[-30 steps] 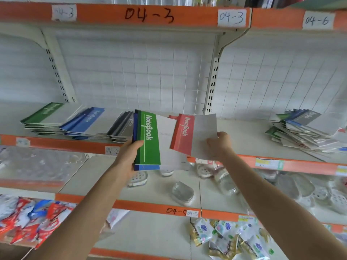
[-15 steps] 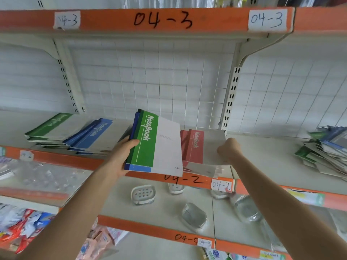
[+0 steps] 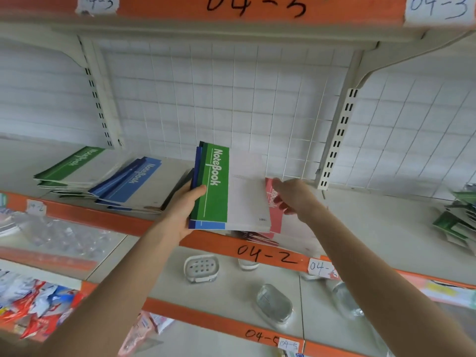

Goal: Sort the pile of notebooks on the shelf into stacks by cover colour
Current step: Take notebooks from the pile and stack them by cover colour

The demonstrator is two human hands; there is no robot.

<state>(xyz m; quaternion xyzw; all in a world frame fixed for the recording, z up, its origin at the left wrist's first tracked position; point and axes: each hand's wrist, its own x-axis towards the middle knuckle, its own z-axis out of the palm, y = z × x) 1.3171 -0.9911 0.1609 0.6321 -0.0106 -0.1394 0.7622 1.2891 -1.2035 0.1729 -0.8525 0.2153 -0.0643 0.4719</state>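
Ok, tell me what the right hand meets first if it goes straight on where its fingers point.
The right hand points left: probably the red notebook right beside it first, then the green-topped bundle in the left hand. Depth is unclear.

"NoteBook" stands in white on the green notebook (image 3: pixel 215 186), the blue notebook (image 3: pixel 134 176) and the green stack (image 3: pixel 74 163). The top orange strip (image 3: pixel 167 7) says "04-3", the middle strip (image 3: pixel 108 219) "04-2", the low strip (image 3: pixel 206 318) "04-5".
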